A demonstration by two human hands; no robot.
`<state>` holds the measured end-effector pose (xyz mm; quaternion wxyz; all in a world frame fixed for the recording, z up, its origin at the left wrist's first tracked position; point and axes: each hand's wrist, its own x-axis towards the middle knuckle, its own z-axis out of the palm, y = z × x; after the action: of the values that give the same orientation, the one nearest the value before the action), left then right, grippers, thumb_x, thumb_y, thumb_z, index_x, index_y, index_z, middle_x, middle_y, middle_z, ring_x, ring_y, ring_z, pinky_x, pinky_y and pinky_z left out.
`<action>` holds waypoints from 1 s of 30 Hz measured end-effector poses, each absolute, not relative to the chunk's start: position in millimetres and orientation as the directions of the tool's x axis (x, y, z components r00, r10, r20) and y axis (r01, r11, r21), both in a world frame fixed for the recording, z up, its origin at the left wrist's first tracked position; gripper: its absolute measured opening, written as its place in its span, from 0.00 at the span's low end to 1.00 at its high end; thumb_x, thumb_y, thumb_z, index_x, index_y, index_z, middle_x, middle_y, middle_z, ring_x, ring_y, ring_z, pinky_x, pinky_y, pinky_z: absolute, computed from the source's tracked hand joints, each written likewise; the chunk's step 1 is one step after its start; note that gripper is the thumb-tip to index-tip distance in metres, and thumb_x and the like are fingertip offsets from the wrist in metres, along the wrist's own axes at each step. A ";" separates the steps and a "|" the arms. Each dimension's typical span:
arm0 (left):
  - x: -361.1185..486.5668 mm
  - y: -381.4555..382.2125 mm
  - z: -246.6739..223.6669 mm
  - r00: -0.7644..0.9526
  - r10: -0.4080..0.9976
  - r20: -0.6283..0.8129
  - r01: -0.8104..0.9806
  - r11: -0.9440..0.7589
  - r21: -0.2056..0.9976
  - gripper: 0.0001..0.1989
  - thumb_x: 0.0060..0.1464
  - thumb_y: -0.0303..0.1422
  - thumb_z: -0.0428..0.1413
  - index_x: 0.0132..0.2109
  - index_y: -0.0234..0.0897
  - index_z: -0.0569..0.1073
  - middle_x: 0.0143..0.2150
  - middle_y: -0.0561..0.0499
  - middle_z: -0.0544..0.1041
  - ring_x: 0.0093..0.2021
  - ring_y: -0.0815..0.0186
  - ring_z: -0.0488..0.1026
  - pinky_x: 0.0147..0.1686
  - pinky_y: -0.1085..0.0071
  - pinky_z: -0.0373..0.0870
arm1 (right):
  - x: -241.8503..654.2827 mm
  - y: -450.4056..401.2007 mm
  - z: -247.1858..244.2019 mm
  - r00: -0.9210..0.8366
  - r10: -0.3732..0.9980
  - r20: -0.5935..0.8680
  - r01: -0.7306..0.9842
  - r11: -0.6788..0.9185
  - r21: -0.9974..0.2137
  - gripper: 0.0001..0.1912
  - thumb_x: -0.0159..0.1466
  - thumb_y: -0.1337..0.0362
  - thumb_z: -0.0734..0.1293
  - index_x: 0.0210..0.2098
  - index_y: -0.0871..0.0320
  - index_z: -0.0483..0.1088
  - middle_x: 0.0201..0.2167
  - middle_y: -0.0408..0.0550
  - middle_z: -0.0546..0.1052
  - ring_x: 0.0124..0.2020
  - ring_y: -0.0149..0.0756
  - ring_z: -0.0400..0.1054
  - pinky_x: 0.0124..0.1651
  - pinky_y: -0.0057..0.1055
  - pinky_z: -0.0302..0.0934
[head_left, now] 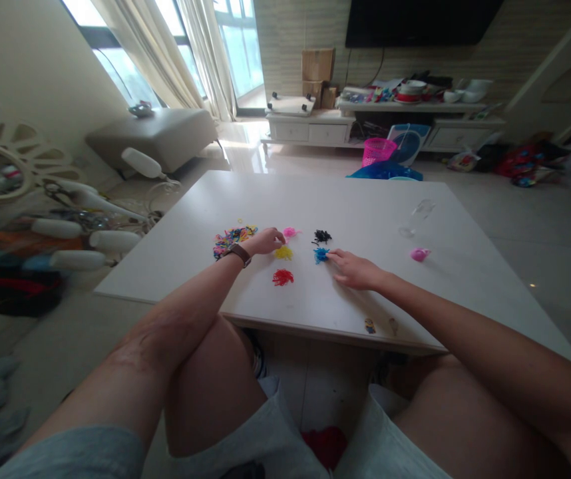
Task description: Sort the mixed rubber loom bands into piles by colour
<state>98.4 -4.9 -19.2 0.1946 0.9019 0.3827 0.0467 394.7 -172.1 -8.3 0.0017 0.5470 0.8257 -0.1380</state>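
Note:
Small coloured bands lie in piles on the white table. My left hand [267, 241] hovers between the mixed pile [230, 241] and the yellow pile [283, 253], its fingers bent near the yellow and pink [290, 232] piles; whether it pinches a band is too small to tell. My right hand [353, 268] has its fingers apart, with the index fingertip touching the edge of the blue pile [321, 255]. Just behind the blue pile is the black pile [322, 236]. A red pile [283, 277] sits nearest me, in front of the yellow one.
On the white table [285, 199], a pink object [420, 254] and a clear container [422, 209] stand at the right. A small yellow-and-blue figure [369, 325] lies by the front edge. Beyond the table is a pink basket [378, 152].

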 end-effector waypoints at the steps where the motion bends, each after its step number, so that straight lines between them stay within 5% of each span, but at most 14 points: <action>1: 98.2 -4.8 -19.4 0.704 0.708 -0.062 0.671 -0.633 0.386 0.19 0.55 0.30 0.52 0.48 0.34 0.84 0.45 0.43 0.81 0.42 0.62 0.78 0.47 0.71 0.73 | 394.6 -172.2 -8.0 -0.404 0.902 -0.155 0.903 0.366 -0.225 0.34 0.65 0.63 0.66 0.70 0.54 0.58 0.70 0.56 0.62 0.67 0.50 0.63 0.66 0.44 0.64; 17: 98.8 -8.2 -13.5 0.691 0.717 -0.088 0.675 -0.598 0.431 0.18 0.54 0.32 0.54 0.47 0.35 0.84 0.46 0.43 0.82 0.43 0.62 0.78 0.48 0.71 0.74 | 397.8 -171.0 -9.5 -0.431 0.892 -0.134 0.884 0.387 -0.262 0.34 0.64 0.65 0.67 0.69 0.54 0.60 0.69 0.56 0.63 0.67 0.48 0.63 0.68 0.45 0.61; 23: 76.6 8.1 -0.7 0.401 0.916 -0.016 0.840 -0.361 0.406 0.16 0.51 0.30 0.58 0.47 0.35 0.83 0.45 0.43 0.83 0.43 0.60 0.78 0.47 0.71 0.74 | 397.8 -171.4 -9.0 -0.432 0.893 -0.126 0.881 0.388 -0.270 0.35 0.64 0.66 0.67 0.69 0.54 0.59 0.69 0.56 0.63 0.66 0.47 0.65 0.67 0.42 0.61; 30: 49.9 8.3 5.3 0.178 0.973 -0.149 0.926 -0.114 0.359 0.11 0.47 0.31 0.60 0.39 0.36 0.83 0.36 0.45 0.83 0.39 0.60 0.77 0.41 0.71 0.72 | 399.0 -170.4 -11.1 -0.440 0.891 -0.111 0.874 0.396 -0.282 0.35 0.64 0.67 0.67 0.69 0.57 0.59 0.69 0.58 0.63 0.67 0.47 0.63 0.68 0.42 0.60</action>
<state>49.9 8.3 5.3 0.1887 0.7439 0.6381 0.0617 399.0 -170.4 -11.1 -0.0288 0.5283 0.8351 -0.1505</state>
